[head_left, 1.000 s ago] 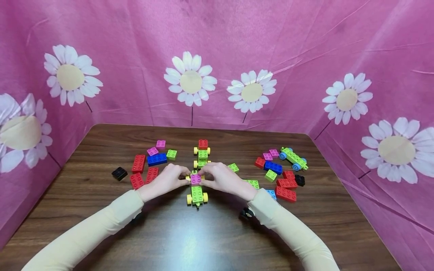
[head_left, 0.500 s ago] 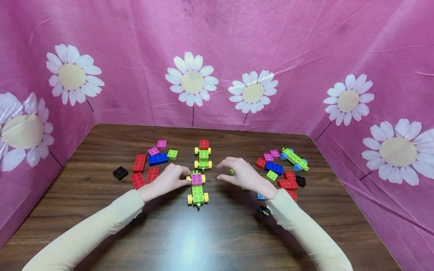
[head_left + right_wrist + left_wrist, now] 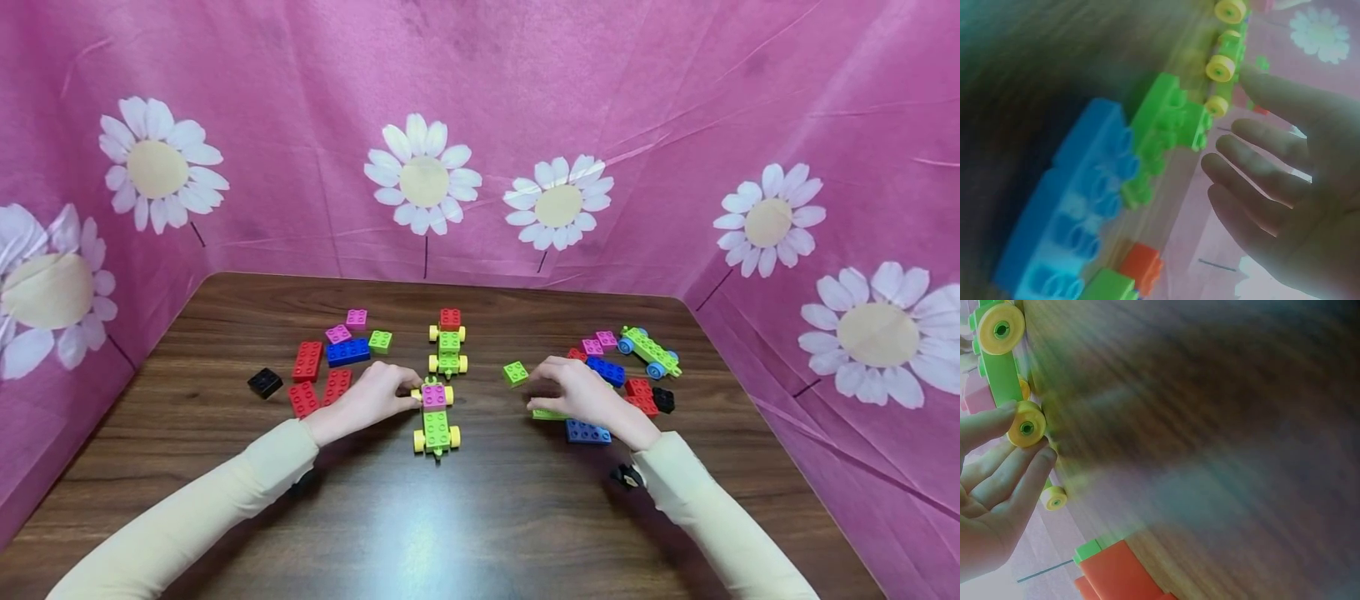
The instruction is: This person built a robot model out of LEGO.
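In the middle of the surface (image 3: pixel 300 533), pinching a yellow wheel (image 3: pixel 1027 427) of the green car (image 3: pixel 437 430) with the left hand (image 3: pixel 371 392) — and, farther right, hovering near a long green brick (image 3: pixel 550 414) with the loosely spread right hand (image 3: pixel 588 396).

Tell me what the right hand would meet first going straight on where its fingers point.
Likely the small green brick just ahead of the right hand in the head view; height is unclear, so it might pass above.
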